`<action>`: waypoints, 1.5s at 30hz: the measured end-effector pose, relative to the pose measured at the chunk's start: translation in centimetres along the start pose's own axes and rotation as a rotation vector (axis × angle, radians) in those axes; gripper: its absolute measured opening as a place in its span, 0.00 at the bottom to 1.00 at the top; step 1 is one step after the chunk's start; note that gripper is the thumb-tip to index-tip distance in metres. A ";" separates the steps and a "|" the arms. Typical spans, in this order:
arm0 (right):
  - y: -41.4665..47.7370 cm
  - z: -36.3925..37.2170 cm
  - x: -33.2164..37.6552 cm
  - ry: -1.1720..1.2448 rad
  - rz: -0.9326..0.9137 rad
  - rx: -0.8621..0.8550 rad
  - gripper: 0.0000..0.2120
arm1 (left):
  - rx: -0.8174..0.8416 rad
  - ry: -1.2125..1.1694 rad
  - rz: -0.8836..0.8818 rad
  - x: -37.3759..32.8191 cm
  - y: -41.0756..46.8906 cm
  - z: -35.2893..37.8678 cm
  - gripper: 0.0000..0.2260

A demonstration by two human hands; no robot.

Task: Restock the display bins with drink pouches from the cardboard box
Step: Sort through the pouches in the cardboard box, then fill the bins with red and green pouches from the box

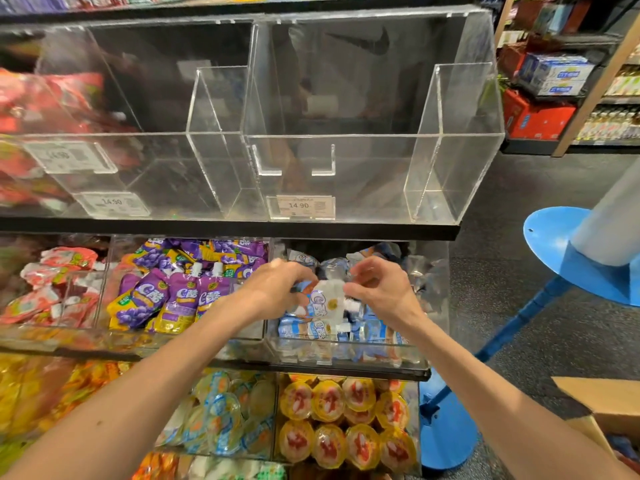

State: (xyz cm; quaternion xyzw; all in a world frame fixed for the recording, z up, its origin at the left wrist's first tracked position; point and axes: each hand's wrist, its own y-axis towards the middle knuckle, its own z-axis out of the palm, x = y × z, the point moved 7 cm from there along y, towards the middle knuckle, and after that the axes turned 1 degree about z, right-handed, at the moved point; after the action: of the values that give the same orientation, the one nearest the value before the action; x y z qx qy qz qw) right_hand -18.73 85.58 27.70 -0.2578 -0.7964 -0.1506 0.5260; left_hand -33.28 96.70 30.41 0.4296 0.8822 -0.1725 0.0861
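**Both hands on one blue pouch, over its bin**

I am holding a blue pouch [327, 299] between both hands, just above the heap of matching pouches in the blue bin [430, 306]. My left hand [277, 289] is curling its fingers round the pouch's left edge. My right hand [379, 292] is pinching the right edge between thumb and forefinger, with the other fingers bending loosely above it.

My left fingertips are hiding under the knuckles and behind the pouch, so I cannot tell how far they are wrapping. In the compartment left of the bin, purple pouches [180, 296] are showing clearly, while the red ones [59, 289] beyond them are blurring. Below and right of the bin, the cardboard box [606, 400] is being cut off by the frame edge, and I cannot make out its contents.
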 end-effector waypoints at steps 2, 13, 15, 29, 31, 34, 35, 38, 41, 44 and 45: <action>0.4 1.1 -0.3 -0.116 -0.029 0.069 0.09 | 0.051 0.108 0.031 -0.2 0.5 0.7 0.15; 0.8 4.4 -2.6 -0.449 -0.040 0.315 0.12 | 0.338 0.333 -0.086 -0.3 2.1 4.2 0.23; 0.6 4.2 -2.7 -0.451 -0.065 0.340 0.13 | 0.318 0.313 -0.104 -0.6 1.6 4.2 0.20; -16.4 -17.2 -9.1 -0.001 -0.016 -0.263 0.13 | -0.305 -0.390 0.519 -22.6 -3.3 3.8 0.09; -22.2 -21.2 -13.1 -0.051 0.111 -0.430 0.17 | -0.243 -0.394 0.701 -29.0 -2.2 7.4 0.12; -32.0 -26.4 -19.3 -0.194 0.363 -0.640 0.19 | -0.163 -0.121 1.025 -39.7 -2.4 14.9 0.15; -35.3 -27.6 -21.4 -0.211 0.461 -0.684 0.18 | -0.122 -0.054 1.106 -43.2 -3.2 17.4 0.14; -43.8 -29.7 -27.0 -0.214 0.721 -0.762 0.17 | 0.044 0.108 1.266 -51.2 -6.0 25.3 0.13; -49.3 -30.3 -31.8 -0.131 0.899 -0.769 0.17 | 0.293 0.259 1.248 -54.9 -6.7 33.9 0.13; -52.4 -30.4 -37.1 -0.057 1.070 -0.715 0.22 | 0.569 0.377 1.145 -56.8 -6.7 41.3 0.17; -52.9 -30.5 -38.9 -0.034 1.113 -0.693 0.23 | 0.628 0.415 1.093 -57.2 -6.2 43.4 0.17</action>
State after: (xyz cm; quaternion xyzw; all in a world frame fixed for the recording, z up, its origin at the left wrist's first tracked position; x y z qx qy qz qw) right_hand -13.43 16.69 5.96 -0.7882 -0.4575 -0.0996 0.3994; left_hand -2.81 35.08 8.80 0.8444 0.4431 -0.2665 -0.1399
